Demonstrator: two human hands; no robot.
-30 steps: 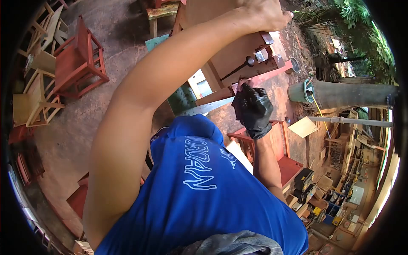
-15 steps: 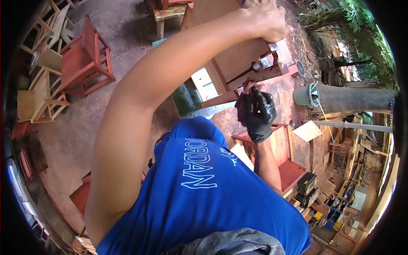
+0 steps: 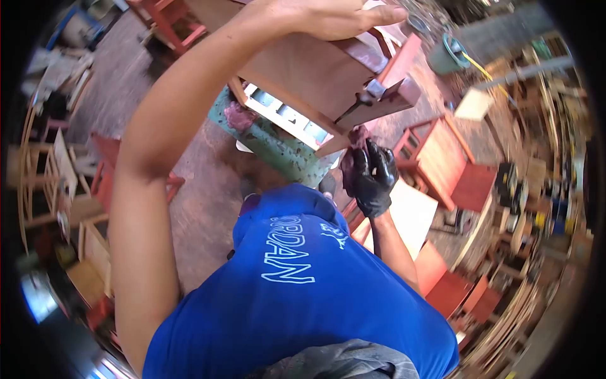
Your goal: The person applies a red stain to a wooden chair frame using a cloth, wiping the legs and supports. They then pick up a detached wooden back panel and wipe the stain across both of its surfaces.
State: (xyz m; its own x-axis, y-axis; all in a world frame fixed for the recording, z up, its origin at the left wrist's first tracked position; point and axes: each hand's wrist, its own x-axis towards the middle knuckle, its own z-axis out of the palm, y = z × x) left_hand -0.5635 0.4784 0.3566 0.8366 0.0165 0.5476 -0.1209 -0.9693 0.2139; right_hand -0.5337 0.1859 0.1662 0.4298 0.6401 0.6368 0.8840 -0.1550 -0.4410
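Observation:
A brown wooden chair (image 3: 309,72), apparently tipped over, rests on a low green stained table (image 3: 287,158). My bare left hand (image 3: 334,20) lies over its upper side, thumb stretched out to the right; the other fingers are mostly cut off by the frame's top edge. In a black glove, my right hand (image 3: 371,180) pinches a reddish stained rag (image 3: 359,135) against the end of the chair's lower rail (image 3: 334,144). Dark wet stain shows on the panel near a leg (image 3: 404,95). Another pinkish rag (image 3: 240,117) sits on the table.
Red chairs (image 3: 445,164) stand close at my right, with a pale board (image 3: 410,211) in front. A green bucket (image 3: 449,54) is beyond the chair. Unpainted wooden frames (image 3: 88,275) stand at left, and tools and timber crowd the right side.
My view has turned and come closer to the chair. The gloved right hand now has the rag at the lower rail's end. My left hand remains over the chair, farther left in view.

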